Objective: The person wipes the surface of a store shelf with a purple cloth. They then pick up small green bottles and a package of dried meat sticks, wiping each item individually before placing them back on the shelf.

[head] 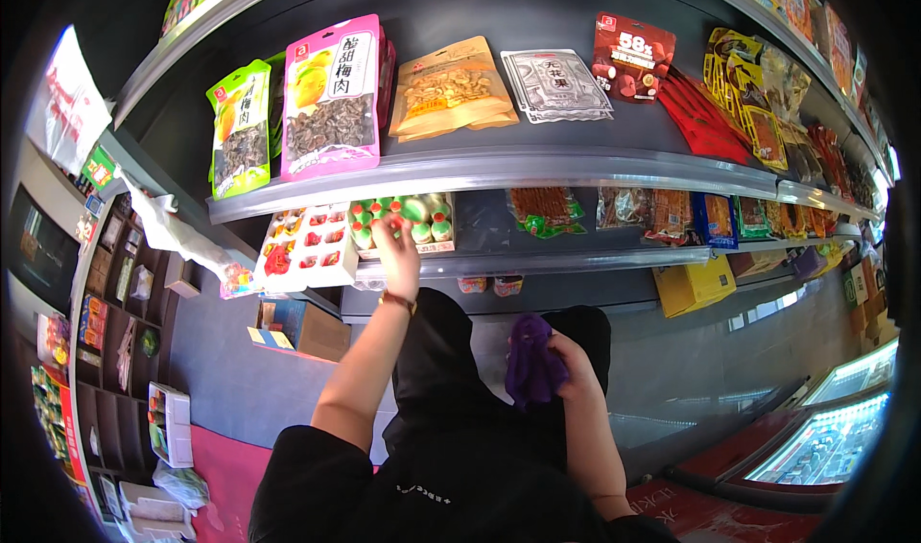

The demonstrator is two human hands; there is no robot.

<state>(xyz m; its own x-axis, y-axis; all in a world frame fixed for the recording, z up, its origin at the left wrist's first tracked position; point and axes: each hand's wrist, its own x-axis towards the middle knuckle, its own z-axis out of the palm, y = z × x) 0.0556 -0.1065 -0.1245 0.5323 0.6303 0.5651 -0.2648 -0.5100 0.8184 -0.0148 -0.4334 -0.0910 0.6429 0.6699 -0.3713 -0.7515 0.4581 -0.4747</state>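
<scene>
My left hand reaches over a box of small green-and-white bottles with red caps on the lower shelf. A blurred green-and-white bottle is at its fingertips; whether the fingers grip it I cannot tell. Left of that box sits a white tray of red-wrapped items in separate pockets. Down by my right knee, my right hand grips a bunched purple cloth.
The upper shelf's metal edge juts out above the bottles, with bags of dried plums and other snacks on it. A cardboard box stands on the floor at left, a yellow box below the shelf at right. Lit freezers are at lower right.
</scene>
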